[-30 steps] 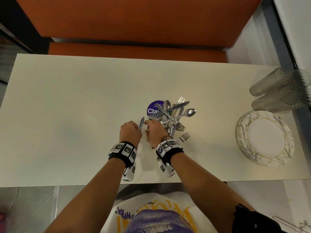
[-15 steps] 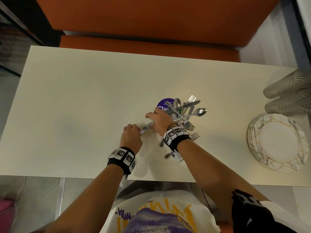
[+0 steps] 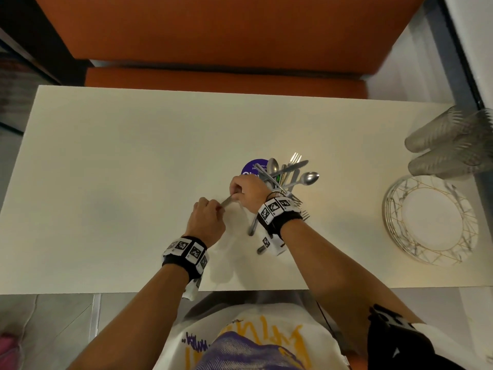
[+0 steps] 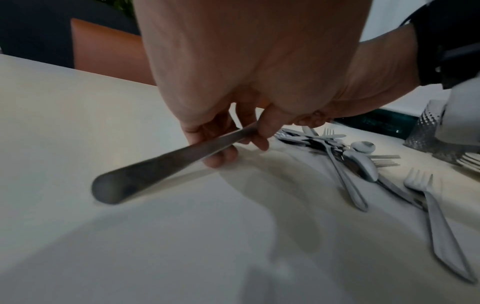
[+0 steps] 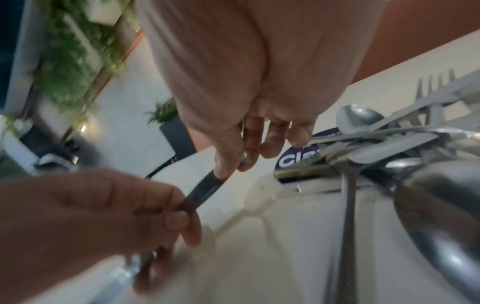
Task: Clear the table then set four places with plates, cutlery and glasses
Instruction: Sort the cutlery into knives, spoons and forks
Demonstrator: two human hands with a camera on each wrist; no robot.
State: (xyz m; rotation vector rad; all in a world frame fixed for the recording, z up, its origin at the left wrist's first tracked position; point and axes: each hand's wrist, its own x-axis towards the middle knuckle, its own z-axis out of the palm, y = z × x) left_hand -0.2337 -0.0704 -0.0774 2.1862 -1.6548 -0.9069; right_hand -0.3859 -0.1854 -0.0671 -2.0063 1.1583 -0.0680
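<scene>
Purple round sticker (image 3: 252, 166) on the table (image 3: 133, 161), partly under the cutlery pile (image 3: 286, 177): large white letters, only "Cl" clear in the head view and "Cla" or "Cls" in the right wrist view (image 5: 298, 159), rest covered; small white lines above it too tiny to read. Shirt (image 3: 240, 345) carries yellow and purple lettering, upside down and not legible. Wristbands (image 3: 274, 208) show black-and-white square marker codes, no readable characters.

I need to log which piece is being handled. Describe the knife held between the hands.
The knife is plain grey metal with a serrated blade and a rounded handle end. It is held low over the table, beside the cutlery pile. The left hand grips its handle; the right hand pinches its blade.
</scene>
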